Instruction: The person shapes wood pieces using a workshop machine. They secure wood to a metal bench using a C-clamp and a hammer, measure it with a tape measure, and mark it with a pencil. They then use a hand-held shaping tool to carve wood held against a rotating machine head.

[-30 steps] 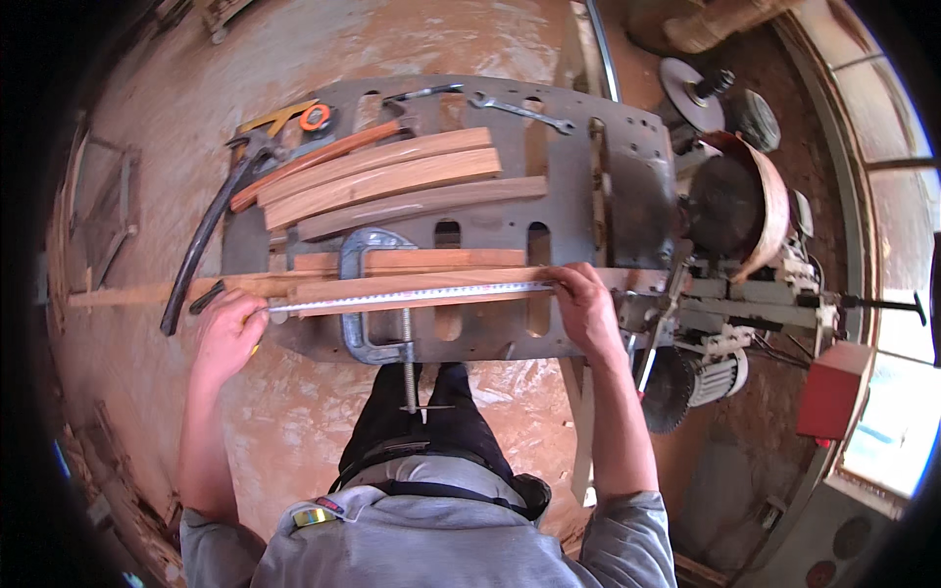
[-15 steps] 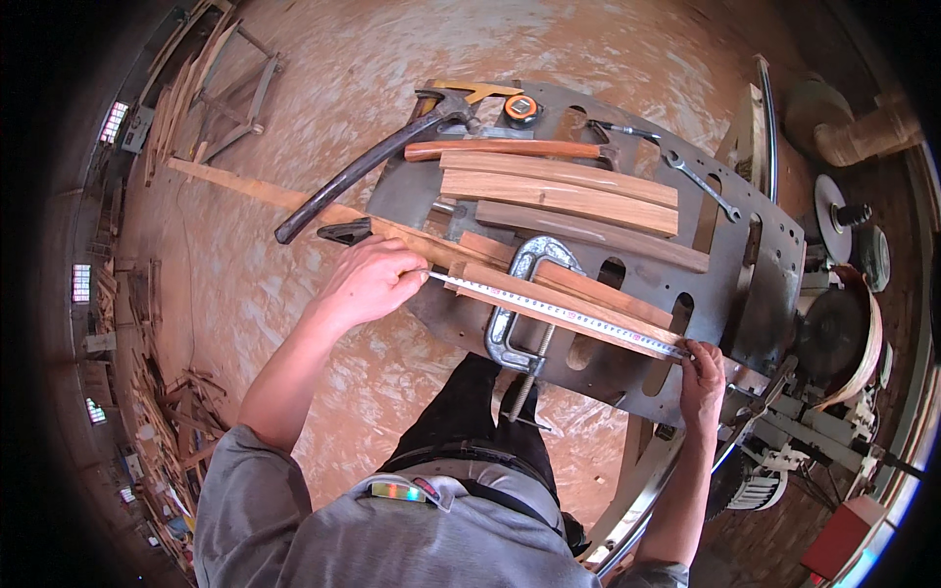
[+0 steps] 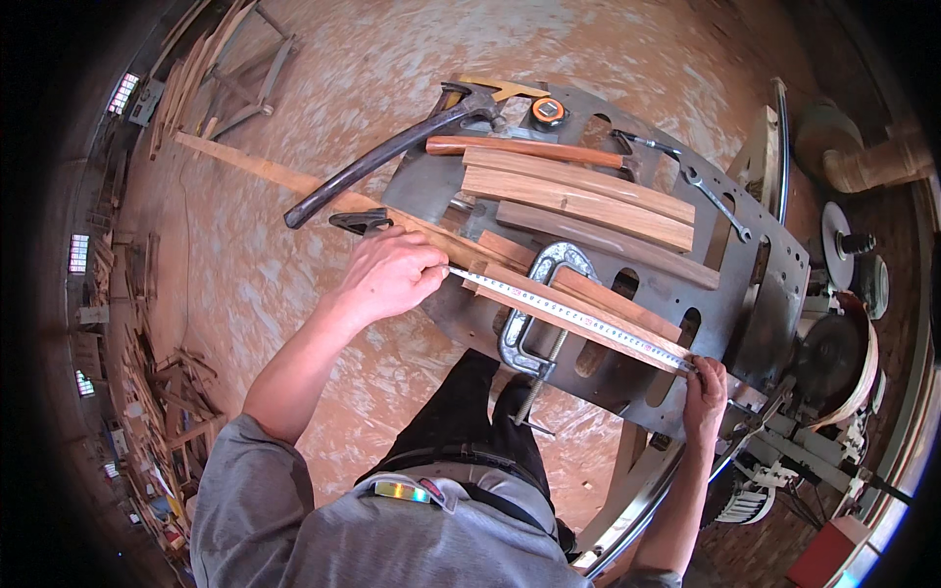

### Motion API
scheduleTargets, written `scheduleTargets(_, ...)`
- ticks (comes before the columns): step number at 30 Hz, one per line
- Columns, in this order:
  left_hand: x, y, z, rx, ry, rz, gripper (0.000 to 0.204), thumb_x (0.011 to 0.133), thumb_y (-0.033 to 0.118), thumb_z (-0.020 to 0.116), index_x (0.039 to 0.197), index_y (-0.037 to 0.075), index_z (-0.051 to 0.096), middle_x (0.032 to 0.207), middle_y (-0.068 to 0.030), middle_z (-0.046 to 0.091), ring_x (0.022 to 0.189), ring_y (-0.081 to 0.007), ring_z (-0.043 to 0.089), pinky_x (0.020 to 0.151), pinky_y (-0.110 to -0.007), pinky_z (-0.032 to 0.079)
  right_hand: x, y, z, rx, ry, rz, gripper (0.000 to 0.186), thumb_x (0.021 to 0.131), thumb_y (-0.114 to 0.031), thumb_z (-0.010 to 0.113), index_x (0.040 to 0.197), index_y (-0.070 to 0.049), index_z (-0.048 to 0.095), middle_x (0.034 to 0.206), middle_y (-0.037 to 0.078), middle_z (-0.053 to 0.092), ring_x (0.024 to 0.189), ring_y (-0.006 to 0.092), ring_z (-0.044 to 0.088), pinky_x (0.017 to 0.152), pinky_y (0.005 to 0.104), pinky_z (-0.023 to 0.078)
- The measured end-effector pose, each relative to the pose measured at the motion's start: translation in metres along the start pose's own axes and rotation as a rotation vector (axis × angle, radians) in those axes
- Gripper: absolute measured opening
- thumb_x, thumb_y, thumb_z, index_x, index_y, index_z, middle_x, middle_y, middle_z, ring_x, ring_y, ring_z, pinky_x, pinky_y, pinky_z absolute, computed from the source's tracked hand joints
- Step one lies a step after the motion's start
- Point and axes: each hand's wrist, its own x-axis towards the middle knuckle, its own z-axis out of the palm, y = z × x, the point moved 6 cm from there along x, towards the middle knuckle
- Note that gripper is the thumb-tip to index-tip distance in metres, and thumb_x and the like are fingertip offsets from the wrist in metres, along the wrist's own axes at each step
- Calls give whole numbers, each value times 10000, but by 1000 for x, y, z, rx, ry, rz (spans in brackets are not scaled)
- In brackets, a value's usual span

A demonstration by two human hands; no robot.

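A person stretches a white measuring tape (image 3: 588,320) between both hands, along a narrow wooden strip (image 3: 608,340). The left hand (image 3: 392,275) is closed, thumb and fingers pinching one end of the tape; the right hand (image 3: 706,394) grips the other end at the strip's far tip. Between the hands, on a grey metal table (image 3: 776,304), lies a metal C-clamp (image 3: 512,341). Beyond them rest more wooden pieces (image 3: 578,201), and past the left hand a dark-handled hammer (image 3: 368,164) angles off the table.
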Motion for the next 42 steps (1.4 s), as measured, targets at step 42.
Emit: scheduleTargets(42,-15,-22,9,44,94,20,124,858,228,687,892,124,745,858,-37,679,863,-258,645,713,-421,555,-12,-6,17,-31,4,-3,206,917,65,592,1105,25,665,1176,128,639,1084,257,618,952,344,492)
